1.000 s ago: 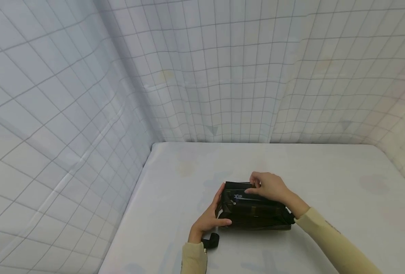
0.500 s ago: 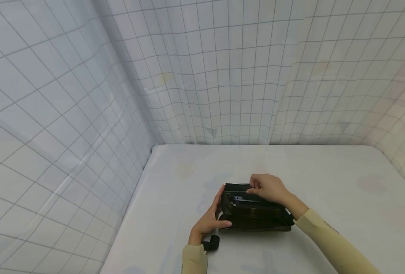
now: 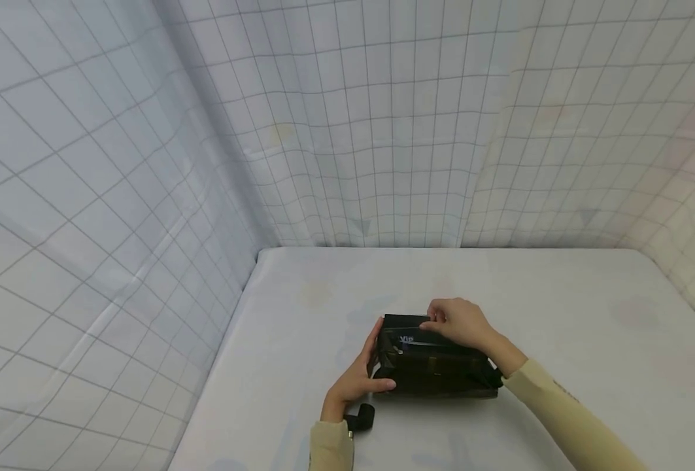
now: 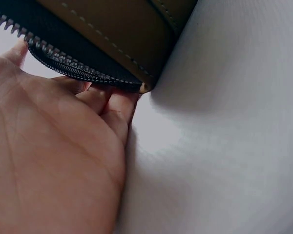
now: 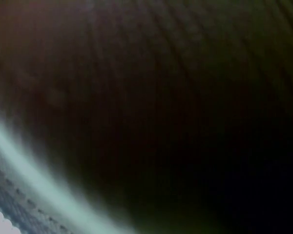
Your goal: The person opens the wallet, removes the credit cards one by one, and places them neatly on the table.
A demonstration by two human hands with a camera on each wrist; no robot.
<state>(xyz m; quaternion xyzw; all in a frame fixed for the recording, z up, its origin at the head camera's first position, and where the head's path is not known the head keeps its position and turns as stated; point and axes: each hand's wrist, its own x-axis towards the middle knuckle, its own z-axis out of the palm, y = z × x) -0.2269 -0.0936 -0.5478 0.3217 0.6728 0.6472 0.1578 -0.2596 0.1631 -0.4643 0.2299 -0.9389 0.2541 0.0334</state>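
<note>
A dark brown zip wallet (image 3: 441, 374) stands unzipped on the white table. My left hand (image 3: 355, 379) holds its left end, thumb across the front and fingers along the side. In the left wrist view, the fingers of that left hand (image 4: 53, 136) reach under the zipper (image 4: 88, 73) corner of the stitched wallet (image 4: 107, 34). A black card (image 3: 407, 339) with "Vip" in light letters shows at the wallet's mouth. My right hand (image 3: 465, 324) pinches the card's top edge, its fingertips partly hidden behind. Darkness and blur fill most of the right wrist view.
The white table (image 3: 288, 327) extends around the wallet on every side. A white grid-patterned curtain (image 3: 376, 144) hangs behind and to the left. On the left wrist sits a black camera mount (image 3: 361, 417).
Both hands and the wallet hold nearly the same places. Only a slight shift of the whole head view shows.
</note>
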